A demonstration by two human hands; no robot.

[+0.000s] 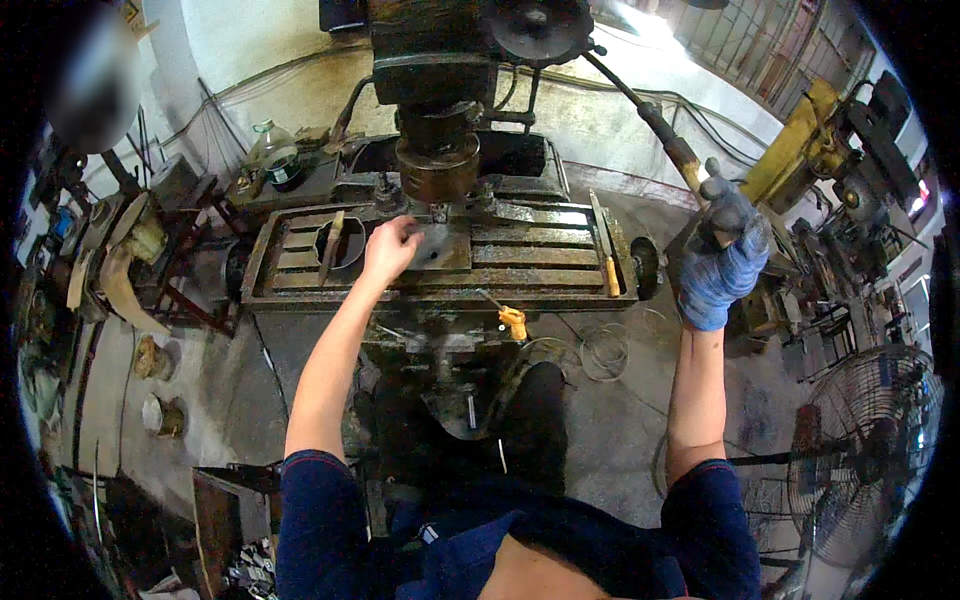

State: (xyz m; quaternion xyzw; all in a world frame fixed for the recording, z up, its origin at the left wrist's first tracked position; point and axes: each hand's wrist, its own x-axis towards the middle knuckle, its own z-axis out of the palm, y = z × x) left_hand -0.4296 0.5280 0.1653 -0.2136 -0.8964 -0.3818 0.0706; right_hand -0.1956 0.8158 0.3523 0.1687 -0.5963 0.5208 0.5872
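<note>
My bare left hand (392,248) is over the slotted table (530,258) of a milling machine, its fingers curled together; whether anything is in them I cannot make out. Just right of its fingertips lies a flat metal plate (452,254), under the machine's spindle (438,165). My right hand (728,240), in a blue-grey work glove, is raised at the right and wrapped round the end of a long lever (658,125) that slopes down from the machine head (435,70). Left of my bare hand, a round tin (352,246) with a wooden-handled brush (331,250) across it stands on the table.
A file (604,235) with an orange handle lies at the table's right end. A yellow air gun (513,321) hangs at the front edge, and a coiled hose (604,352) is on the floor. At lower right stands a large caged fan (865,455); a clear bottle (277,160) is behind left.
</note>
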